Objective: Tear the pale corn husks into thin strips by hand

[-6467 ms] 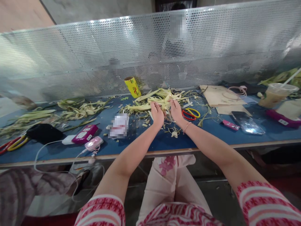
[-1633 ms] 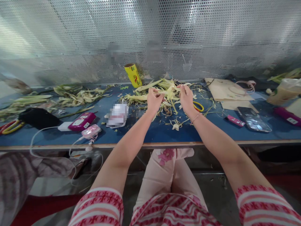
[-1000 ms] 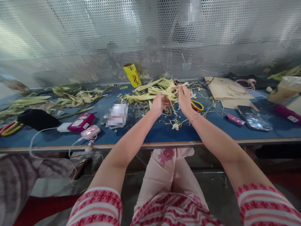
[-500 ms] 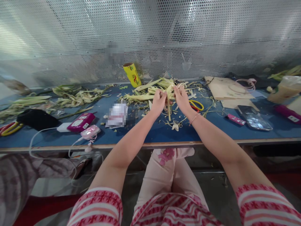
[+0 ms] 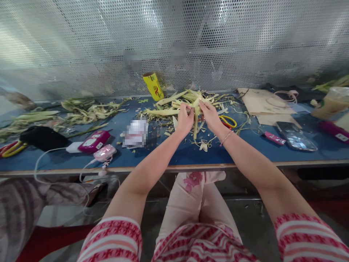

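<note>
One pale green, flat, leafy strip hangs at the front of a messy yellow-green leaf heap on the blue, flat bench. The left hand and right hand seem to pinch it (some fingertips hide). Fingering this strip looks like the step; next calls for a gentle grip. Nearby: one yellow tube, two red-and-yellow scissors.

Screen, perforated metal: 12 o'clock; pale glare, 10. Tabletop, blue: 9 to 3. Floor, dark grey: 5. Seat, red: 8.
</note>
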`<state>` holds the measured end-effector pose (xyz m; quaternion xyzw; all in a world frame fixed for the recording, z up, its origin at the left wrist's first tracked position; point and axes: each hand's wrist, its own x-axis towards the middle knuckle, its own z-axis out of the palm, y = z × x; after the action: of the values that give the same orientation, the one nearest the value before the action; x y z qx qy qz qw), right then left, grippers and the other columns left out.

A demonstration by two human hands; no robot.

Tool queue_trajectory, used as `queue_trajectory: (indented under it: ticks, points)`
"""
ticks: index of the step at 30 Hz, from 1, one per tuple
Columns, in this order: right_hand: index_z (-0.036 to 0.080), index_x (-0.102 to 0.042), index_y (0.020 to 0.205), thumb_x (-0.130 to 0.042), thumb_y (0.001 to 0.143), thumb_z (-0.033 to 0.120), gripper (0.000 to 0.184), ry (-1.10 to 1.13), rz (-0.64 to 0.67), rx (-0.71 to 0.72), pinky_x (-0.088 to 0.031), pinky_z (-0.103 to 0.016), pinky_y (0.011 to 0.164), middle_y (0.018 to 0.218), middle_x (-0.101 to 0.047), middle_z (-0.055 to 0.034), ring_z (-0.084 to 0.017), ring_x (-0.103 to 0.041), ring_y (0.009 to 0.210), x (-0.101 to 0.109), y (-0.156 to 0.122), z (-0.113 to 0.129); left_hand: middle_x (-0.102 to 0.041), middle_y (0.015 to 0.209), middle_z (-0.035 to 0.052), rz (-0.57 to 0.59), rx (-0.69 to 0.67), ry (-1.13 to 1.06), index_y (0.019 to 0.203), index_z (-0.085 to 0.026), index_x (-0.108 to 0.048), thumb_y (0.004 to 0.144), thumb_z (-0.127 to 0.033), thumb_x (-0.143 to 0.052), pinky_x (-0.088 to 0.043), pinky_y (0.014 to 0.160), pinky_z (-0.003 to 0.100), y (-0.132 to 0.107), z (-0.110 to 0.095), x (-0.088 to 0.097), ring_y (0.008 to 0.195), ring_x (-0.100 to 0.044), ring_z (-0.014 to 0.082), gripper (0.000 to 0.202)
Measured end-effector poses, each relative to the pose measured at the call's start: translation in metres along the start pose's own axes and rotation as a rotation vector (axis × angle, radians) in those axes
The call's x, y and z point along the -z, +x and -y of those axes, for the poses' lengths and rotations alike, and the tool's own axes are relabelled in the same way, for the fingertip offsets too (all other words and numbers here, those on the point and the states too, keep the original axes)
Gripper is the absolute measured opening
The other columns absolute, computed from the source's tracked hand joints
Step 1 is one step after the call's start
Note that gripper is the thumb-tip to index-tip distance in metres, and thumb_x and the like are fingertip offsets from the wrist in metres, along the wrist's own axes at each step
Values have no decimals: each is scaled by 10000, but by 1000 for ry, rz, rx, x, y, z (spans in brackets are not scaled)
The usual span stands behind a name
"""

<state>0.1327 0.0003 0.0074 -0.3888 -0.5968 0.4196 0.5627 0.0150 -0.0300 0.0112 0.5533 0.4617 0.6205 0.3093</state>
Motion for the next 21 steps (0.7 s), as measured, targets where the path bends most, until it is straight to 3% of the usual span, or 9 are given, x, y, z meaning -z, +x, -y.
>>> queue_trajectory:
  ticks: [3, 7, 14, 21]
  points:
    - [242, -406, 702, -601, 870, 592, 434, 26, -73, 20, -291, -251, 483, 585, -346, 55, -107, -354, 515, 0, -1, 5, -509, 805, -31, -15, 84, -129, 911, -229, -413, 941, -167, -561, -532, 621, 254, 4, 8, -4, 617, -602, 93, 163]
    - [245, -443, 748, -575, 902, 571, 384, -20, -69, 145, -362, -258, 544, 658, -406, 31, -126, -417, 593, -3, -3, 5, -530, 813, -25, -67, 169, -257, 983, -242, -403, 987, -207, -487, -563, 647, 267, 10, 13, -6, 661, -647, 107, 91]
    - [252, -473, 811, -551, 887, 648, 411, -43, 45, 244, -365, -285, 574, 684, -410, 29, -138, -399, 609, -9, -5, -3, -481, 830, -25, -189, 114, -195, 936, -241, -400, 1000, -246, -464, -565, 659, 274, 7, 11, -4, 631, -559, 89, 91]
    - [256, -501, 839, -531, 886, 700, 447, -119, 36, 300, -365, -297, 556, 626, -364, 41, -140, -374, 572, -11, -11, 2, -471, 840, -1, -251, -62, -36, 811, -242, -342, 972, -221, -515, -496, 941, 386, 7, 9, 1, 870, -592, 167, 237]
